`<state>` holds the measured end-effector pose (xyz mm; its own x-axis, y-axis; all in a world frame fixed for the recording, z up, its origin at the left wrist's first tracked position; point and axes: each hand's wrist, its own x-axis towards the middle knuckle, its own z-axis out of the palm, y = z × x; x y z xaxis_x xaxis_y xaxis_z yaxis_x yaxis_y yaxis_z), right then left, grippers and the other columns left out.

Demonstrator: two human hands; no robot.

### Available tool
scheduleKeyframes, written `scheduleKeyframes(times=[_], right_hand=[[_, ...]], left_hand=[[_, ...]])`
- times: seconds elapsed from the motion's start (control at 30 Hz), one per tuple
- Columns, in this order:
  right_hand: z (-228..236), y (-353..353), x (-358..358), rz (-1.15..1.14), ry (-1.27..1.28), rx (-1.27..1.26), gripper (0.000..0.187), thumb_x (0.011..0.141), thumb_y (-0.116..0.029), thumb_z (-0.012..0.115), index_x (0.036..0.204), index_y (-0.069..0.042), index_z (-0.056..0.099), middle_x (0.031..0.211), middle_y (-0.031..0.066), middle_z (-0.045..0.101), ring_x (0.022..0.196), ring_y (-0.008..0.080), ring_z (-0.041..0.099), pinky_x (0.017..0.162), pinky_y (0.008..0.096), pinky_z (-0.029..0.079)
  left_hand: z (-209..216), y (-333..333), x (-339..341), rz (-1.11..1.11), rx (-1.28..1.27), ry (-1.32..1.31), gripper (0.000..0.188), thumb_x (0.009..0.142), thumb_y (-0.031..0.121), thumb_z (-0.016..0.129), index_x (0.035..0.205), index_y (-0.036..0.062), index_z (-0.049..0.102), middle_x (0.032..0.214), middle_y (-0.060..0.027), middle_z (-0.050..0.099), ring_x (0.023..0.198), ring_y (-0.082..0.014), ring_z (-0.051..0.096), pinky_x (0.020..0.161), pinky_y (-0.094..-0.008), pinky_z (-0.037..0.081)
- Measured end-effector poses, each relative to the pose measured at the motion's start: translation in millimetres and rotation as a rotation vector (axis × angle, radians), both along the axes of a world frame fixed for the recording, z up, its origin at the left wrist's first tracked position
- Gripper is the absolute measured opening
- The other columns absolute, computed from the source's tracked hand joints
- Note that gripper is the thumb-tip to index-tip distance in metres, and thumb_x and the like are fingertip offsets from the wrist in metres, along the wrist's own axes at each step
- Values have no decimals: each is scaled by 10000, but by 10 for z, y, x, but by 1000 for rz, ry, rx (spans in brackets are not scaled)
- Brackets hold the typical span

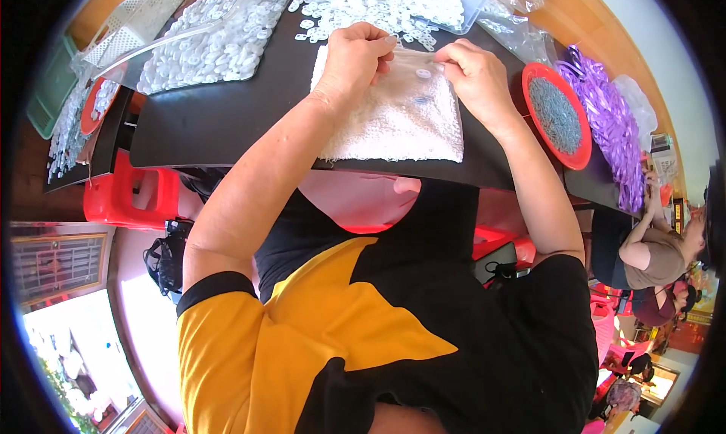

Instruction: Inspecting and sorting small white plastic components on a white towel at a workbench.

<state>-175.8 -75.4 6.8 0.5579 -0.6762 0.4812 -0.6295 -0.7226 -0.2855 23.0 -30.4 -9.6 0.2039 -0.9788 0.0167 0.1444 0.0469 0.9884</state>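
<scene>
A clear plastic bag (425, 90) lies flat on a white, rough-textured cloth (392, 140) at the table's near edge. One small white oval piece shows at the bag's upper part; a bluish patch is below it. My left hand (354, 62) is closed in a pinch at the bag's top edge, its fingertips partly hidden. At the same edge, a little to the right, my right hand (476, 77) pinches the bag between thumb and fingers. The stretch of edge between both hands is visible.
Many white plastic pieces (378, 3) are heaped beyond my hands. A clear bag of white pieces (204, 56) lies at left. At right are a red bowl of small grey-blue pieces (558, 115) and purple ribbons (605, 116). Other people sit far right, one person's arm (635, 245) near the table.
</scene>
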Motion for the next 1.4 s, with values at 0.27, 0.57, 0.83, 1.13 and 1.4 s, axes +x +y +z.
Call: scheduleKeyframes(times=[0.27, 0.57, 0.83, 1.13, 1.4], right_hand=[[-18, 12, 63, 92, 264, -140, 104, 800, -111, 606, 875, -92, 675, 881, 86, 624, 857, 302, 623, 728, 408, 502], [-28, -32, -18, 71, -72, 302, 132, 790, -138, 659, 873, -35, 660, 829, 78, 612, 770, 247, 619, 693, 339, 463], [-67, -40, -47, 56, -74, 211, 93, 776, -118, 662, 851, -64, 671, 799, 68, 607, 778, 257, 617, 689, 357, 472], [-6, -26, -109, 98, 4, 32, 91, 765, -80, 630, 844, -100, 670, 776, 57, 601, 810, 270, 617, 694, 388, 485], [-18, -1, -84, 103, 121, -205, 125, 766, -58, 620, 862, -117, 675, 838, 29, 600, 882, 251, 602, 764, 384, 462]], left_hand=[[-5, -3, -4, -12, 5, -15, 141, 863, 112, 642, 900, -23, 628, 709, -49, 599, 541, -82, 501, 441, -219, 360], [38, 25, 2, -30, 22, -27, 138, 868, 112, 636, 918, -17, 632, 721, -40, 593, 566, -82, 502, 451, -212, 359], [17, 10, 4, -39, 21, -32, 146, 871, 115, 635, 925, -21, 633, 725, -39, 589, 566, -80, 499, 452, -214, 360], [33, 22, 4, -29, 24, -51, 139, 872, 119, 636, 912, -15, 635, 723, -39, 590, 560, -76, 493, 448, -214, 357], [41, 30, 2, -29, 26, -47, 142, 870, 122, 641, 913, -14, 634, 725, -41, 594, 562, -77, 496, 448, -215, 357]])
